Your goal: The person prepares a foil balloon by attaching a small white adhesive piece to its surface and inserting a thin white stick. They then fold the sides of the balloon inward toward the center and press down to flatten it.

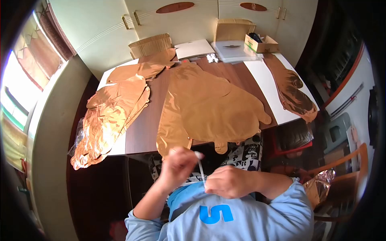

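- Held in front of the torso, off the near edge of the table (138, 138): thin white stick (202, 170), w/ small white knob (198, 154) at far end.
- Long axis: roughly fore-aft, near end at R fingers, far end up toward table, leaning slightly L.
- Right hand (229, 182): fingers closed in a pinch on stick's near end; stick running away from fingertips, fwd and a bit L.
- Left hand (175, 166): fingers curled, just beside knob, to its L; nearer hand to far end. Touching or apart: can't tell, motion blur.
- Btwn the hands: only the stick, nothing in the way. Fwd of L hand: overhanging tip of large copper foil balloon (219, 108), flat and uninflated, over near edge mid-table.
- Along table's L side, hanging past near L corner: crumpled foil pieces (112, 108). Nr R edge: another foil piece (291, 88).
- Far edge: brown cardboard box (150, 46), white flat sheet (195, 49), small white pieces (212, 58), clear plastic sheets (233, 53); nr far R corner, open carton (268, 47) w/ dark item inside.
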A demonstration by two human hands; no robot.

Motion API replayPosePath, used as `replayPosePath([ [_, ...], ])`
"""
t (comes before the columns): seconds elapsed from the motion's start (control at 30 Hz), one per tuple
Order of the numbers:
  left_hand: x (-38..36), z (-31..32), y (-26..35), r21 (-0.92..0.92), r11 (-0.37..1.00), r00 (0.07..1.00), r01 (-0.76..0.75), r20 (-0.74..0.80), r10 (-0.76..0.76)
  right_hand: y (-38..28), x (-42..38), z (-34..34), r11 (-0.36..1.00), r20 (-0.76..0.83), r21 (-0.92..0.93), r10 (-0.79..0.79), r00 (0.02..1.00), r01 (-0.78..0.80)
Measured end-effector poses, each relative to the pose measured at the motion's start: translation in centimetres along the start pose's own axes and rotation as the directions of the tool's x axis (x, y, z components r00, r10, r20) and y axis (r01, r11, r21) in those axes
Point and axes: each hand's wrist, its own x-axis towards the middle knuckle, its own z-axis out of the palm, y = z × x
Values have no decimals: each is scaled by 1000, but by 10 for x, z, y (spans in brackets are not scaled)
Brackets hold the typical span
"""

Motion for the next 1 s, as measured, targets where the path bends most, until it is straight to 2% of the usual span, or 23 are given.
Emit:
replayPosePath([
  [0.03,-5,12,3,-159,984,992,-81,80,95,0,3,-12,997,-99,-68,33,995,-39],
  [0.1,-9,15,28,-228,967,953,-112,252,169,4,8,-38,971,-297,-173,107,949,-164],
  [0.13,-5,8,31,-329,933,962,-148,170,212,17,6,-29,978,-240,-142,117,964,-154],
  [0.17,-8,1,25,-362,930,994,-59,61,87,29,5,-18,984,-180,-114,117,977,-139],
  [0.23,-1,-7,12,-40,996,994,81,-67,-84,8,1,3,999,-10,51,17,1000,-17],
  [0.27,-2,-1,10,-23,999,998,49,38,-48,2,3,-6,998,-49,-39,-52,997,50],
  [0.3,-9,11,0,-159,978,981,-137,115,156,1,8,-20,996,-192,-82,-53,980,37],
  [0.37,-7,12,30,-289,954,946,-79,281,164,11,9,-40,974,-299,-58,193,934,-220],
  [0.4,-6,6,23,-379,914,959,-145,174,225,24,8,-24,967,-332,-85,199,922,-239],
  [0.43,-10,0,16,-386,922,996,-39,56,65,27,5,-12,986,-176,-126,87,981,-110],
  [0.5,-2,-5,8,-37,995,994,91,-50,-93,7,-1,5,998,-24,66,1,1000,1],
  [0.53,-5,4,4,-82,997,996,9,86,-2,-1,3,-5,999,-47,22,-42,998,44],
  [0.57,-12,14,7,-122,986,976,-115,171,135,0,8,-19,999,-147,-13,-46,988,45],
  [0.63,-6,10,33,-275,959,943,-68,297,152,20,10,-25,983,-292,-36,162,943,-180],
  [0.67,-12,8,17,-409,910,982,-64,137,130,30,6,-16,969,-215,-103,200,956,-225],
  [0.7,-12,-1,17,-434,894,994,110,48,-99,29,0,0,988,-165,50,150,975,-143],
  [0.77,-2,-5,15,-146,965,976,216,-11,-220,6,1,1,998,0,16,65,998,-65],
  [0.8,-5,5,7,-112,993,997,42,69,-35,6,5,-9,998,-103,-54,-48,993,43],
  [0.9,-7,12,30,-160,986,968,-49,234,86,21,6,-22,983,-254,-92,129,959,-156],
  [0.93,-9,11,21,-328,941,992,-79,70,108,29,6,-21,969,-294,-126,169,941,-214],
  [0.97,-12,0,20,-322,939,992,118,7,-123,26,0,-6,975,-151,24,224,963,-223],
  [1.0,-6,-3,16,-166,980,993,108,-23,-114,18,0,-1,991,-62,15,131,989,-130],
])
